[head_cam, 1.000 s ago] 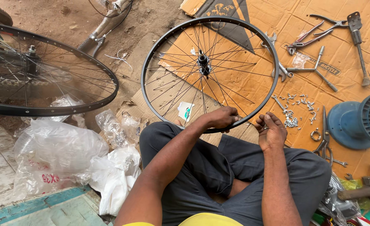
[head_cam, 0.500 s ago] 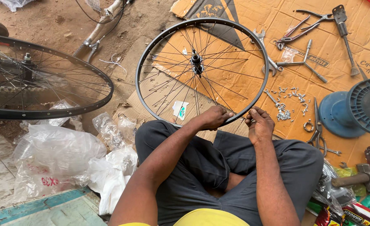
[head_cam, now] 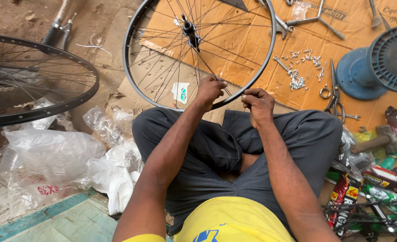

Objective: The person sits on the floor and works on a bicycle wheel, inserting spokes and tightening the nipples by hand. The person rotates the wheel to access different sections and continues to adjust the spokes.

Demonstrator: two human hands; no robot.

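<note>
A black bicycle wheel rim (head_cam: 150, 97) with thin spokes and a hub (head_cam: 190, 30) lies on cardboard in front of my crossed legs. My left hand (head_cam: 209, 91) is closed on a spoke (head_cam: 207, 67) close to the near rim. My right hand (head_cam: 257, 105) sits just beside it at the rim's near edge, fingers pinched around something small that I cannot make out.
A second wheel (head_cam: 41, 107) lies at the left. Loose spoke nipples (head_cam: 297, 74), pliers (head_cam: 334, 96), wrenches (head_cam: 315, 20) and a blue spool (head_cam: 378, 62) rest on the cardboard (head_cam: 252, 45). Plastic bags (head_cam: 55, 157) are at my left, packets (head_cam: 378, 188) at my right.
The view has dipped closer to the wheel. My right hand has moved in from open air over my knee to the rim, next to my left hand.
</note>
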